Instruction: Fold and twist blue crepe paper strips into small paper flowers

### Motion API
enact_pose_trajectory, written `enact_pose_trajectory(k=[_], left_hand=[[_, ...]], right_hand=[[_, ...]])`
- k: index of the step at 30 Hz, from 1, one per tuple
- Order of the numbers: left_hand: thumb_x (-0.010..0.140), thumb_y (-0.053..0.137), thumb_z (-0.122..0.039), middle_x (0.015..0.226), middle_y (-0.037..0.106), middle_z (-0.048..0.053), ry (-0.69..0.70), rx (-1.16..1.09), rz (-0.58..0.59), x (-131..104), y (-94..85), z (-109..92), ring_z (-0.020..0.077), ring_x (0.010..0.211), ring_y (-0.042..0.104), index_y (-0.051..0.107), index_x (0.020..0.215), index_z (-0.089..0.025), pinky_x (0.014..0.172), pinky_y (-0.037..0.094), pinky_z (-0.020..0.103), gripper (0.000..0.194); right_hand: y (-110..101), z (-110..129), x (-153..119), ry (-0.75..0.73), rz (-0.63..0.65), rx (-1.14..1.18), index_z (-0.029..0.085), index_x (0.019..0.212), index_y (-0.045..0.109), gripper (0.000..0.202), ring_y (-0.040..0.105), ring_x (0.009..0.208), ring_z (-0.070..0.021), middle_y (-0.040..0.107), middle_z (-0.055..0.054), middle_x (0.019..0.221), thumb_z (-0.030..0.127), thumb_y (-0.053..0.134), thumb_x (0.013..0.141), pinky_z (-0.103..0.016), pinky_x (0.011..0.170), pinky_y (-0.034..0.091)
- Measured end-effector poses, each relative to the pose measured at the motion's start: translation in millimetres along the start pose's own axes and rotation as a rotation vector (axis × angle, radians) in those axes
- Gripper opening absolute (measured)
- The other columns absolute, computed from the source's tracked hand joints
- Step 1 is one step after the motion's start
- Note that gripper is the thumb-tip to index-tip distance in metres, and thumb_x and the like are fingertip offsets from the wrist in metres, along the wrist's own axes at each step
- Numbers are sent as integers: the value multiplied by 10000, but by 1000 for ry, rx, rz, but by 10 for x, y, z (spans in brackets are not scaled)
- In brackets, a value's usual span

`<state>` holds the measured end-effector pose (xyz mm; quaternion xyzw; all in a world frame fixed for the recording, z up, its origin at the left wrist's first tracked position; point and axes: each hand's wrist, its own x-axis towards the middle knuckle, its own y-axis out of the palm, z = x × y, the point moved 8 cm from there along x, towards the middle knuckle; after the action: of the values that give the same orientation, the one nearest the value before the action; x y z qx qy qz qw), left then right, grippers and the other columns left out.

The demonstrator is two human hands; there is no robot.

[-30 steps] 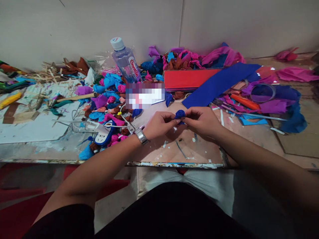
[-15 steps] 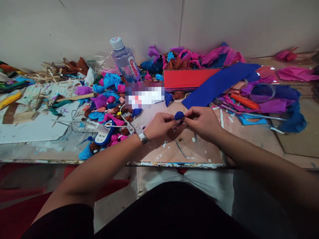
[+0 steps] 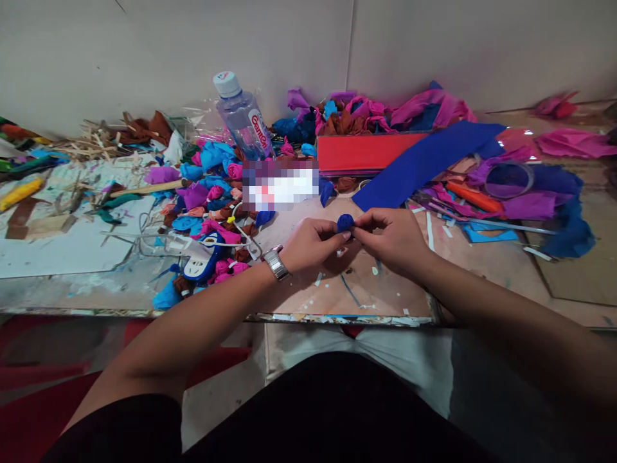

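Note:
A small rolled piece of dark blue paper (image 3: 344, 223) is pinched between both hands above the worktable (image 3: 299, 289). My left hand (image 3: 313, 243), with a metal watch on its wrist, grips it from the left with thumb and fingertips. From the right, my right hand (image 3: 388, 236) holds its lower edge between thumb and index finger. Just beyond the hands lies a long blue paper strip (image 3: 409, 170), partly over a red paper stack (image 3: 366, 153).
Crumpled coloured paper pieces (image 3: 193, 195) and a blue-and-white power strip (image 3: 201, 258) with cables lie left. A plastic bottle (image 3: 243, 122) leans behind. Tape (image 3: 508, 180), an orange cutter (image 3: 475, 197) and paper scraps sit right.
The blue paper piece has turned slightly between the fingertips, showing a rounder side. Both hands have shifted only a little.

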<state>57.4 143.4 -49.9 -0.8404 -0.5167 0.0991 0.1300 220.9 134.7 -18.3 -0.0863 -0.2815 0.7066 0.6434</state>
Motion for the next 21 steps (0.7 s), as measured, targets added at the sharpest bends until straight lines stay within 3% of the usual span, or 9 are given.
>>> enact_pose_trajectory(k=[9, 21], left_hand=[[864, 792, -498, 892, 817, 90, -94, -240, -17, 37, -3, 99, 144, 736, 697, 826, 960, -136, 725, 539, 271, 376], [891, 768, -409, 811, 787, 67, -45, -209, -27, 38, -31, 17, 115, 670, 655, 812, 942, -128, 676, 499, 243, 289]], right_hand=[[-23, 89, -25, -58, 7, 9, 221, 975, 856, 184, 731, 776, -217, 842, -53, 914, 324, 710, 934, -347, 706, 536], [75, -48, -34, 88, 52, 292, 208, 913, 816, 164, 648, 665, -171, 757, -26, 763, 366, 774, 896, -316, 618, 496]])
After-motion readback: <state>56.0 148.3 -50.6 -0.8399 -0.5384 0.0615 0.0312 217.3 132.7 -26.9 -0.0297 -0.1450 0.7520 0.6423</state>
